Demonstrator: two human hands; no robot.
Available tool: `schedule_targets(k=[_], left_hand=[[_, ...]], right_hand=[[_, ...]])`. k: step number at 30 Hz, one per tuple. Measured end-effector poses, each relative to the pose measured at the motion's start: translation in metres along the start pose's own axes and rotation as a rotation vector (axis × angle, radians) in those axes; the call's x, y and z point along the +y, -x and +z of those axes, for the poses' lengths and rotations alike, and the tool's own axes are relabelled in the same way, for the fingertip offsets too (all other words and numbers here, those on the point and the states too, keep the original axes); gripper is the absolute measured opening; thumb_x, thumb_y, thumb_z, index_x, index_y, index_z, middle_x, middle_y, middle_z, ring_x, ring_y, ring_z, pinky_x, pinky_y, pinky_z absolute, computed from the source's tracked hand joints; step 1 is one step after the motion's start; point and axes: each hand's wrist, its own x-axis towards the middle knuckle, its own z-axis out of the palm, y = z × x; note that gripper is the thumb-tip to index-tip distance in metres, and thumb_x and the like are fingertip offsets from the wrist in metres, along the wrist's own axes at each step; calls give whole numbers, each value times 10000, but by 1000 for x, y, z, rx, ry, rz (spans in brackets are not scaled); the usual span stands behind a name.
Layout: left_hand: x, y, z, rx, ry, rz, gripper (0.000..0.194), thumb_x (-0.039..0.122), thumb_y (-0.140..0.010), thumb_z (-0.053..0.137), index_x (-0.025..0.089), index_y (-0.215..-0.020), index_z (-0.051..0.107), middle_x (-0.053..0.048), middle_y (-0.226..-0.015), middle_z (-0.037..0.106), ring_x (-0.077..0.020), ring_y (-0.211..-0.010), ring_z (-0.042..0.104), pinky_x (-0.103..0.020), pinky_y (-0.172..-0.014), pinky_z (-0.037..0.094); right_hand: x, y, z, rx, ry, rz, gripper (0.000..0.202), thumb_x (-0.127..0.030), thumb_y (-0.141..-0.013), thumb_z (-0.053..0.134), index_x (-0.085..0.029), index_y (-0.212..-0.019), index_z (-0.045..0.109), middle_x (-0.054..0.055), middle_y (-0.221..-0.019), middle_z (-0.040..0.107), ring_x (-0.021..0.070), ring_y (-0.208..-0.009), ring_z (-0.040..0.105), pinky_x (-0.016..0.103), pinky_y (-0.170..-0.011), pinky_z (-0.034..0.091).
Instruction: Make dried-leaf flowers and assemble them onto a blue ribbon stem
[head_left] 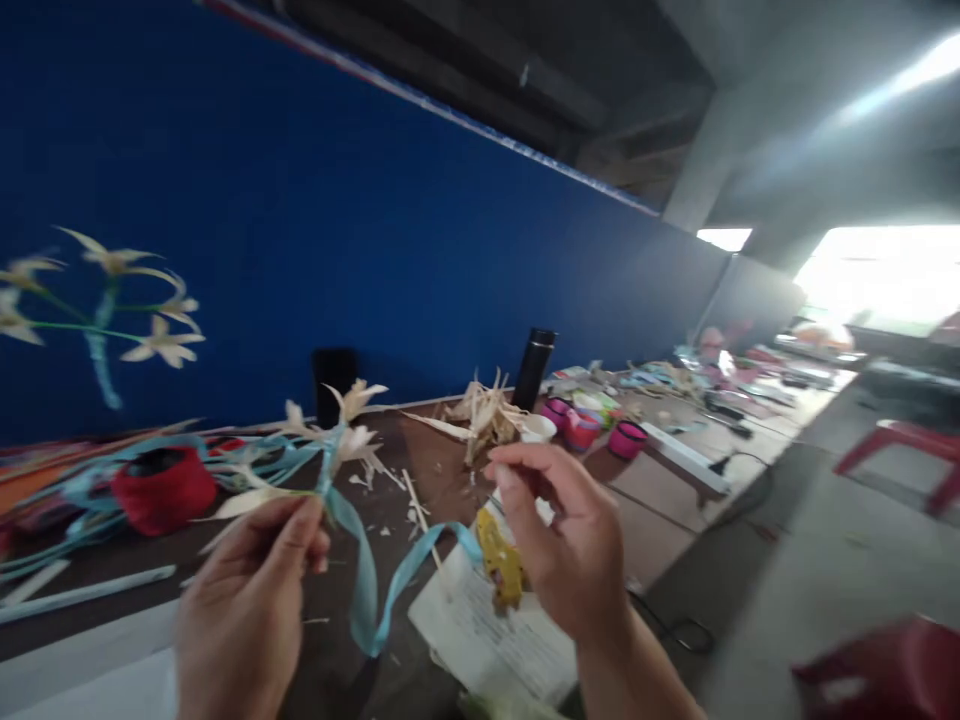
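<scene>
My left hand (251, 590) pinches the stem of a small artificial flower spray (352, 425) with pale, husk-like petals. Light blue tape (365, 590) wraps the stem, hangs down in a loop and runs right toward a yellow object (500, 562), whose kind I cannot make out. My right hand (566, 535) is raised above that object, thumb and forefinger closed together; whatever may be between the fingertips is too small to see. Under the yellow object lies a sheet of paper with writing (502, 635).
A finished-looking flower spray (105, 320) stands against the blue partition (337, 200) at left. A red fabric-covered container (161, 490) sits among blue strips. Dried husks (487, 415), a black bottle (534, 370) and pink containers (626, 438) are behind. Red stools (900, 450) stand at right.
</scene>
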Motion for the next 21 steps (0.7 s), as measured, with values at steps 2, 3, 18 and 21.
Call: schedule_targets(k=[2, 3, 18, 21], left_hand=[[-4, -2, -1, -23, 49, -4, 202, 293, -632, 748, 180, -780, 671, 53, -593, 601, -66, -507, 503, -140, -464, 397], [-6, -3, -2, -15, 51, 4, 198, 278, -631, 752, 183, -787, 673, 56, -598, 603, -61, -504, 503, -131, -459, 396], [-3, -2, 3, -52, 50, -36, 192, 273, -585, 767, 182, -733, 686, 53, -568, 600, -53, -481, 500, -117, -415, 380], [-2, -3, 3, -68, 58, -8, 172, 273, -602, 759, 193, -733, 682, 56, -561, 599, -49, -474, 493, -117, -414, 368]], right_hand=[[13, -2, -29, -119, 133, 90, 137, -251, -853, 521, -215, -944, 618, -6, -746, 651, 114, -597, 560, 220, -550, 441], [21, -2, -41, -214, 231, 129, 140, -266, -852, 524, -220, -934, 628, -10, -734, 655, 116, -593, 560, 217, -537, 424], [102, 12, -52, -891, 1029, 325, 280, -275, -736, 575, -217, -998, 657, 103, -943, 702, 273, -859, 647, 302, -645, 416], [106, 7, -44, -946, 1048, 326, 321, -259, -728, 580, -202, -1036, 646, 131, -965, 700, 290, -872, 648, 310, -640, 422]])
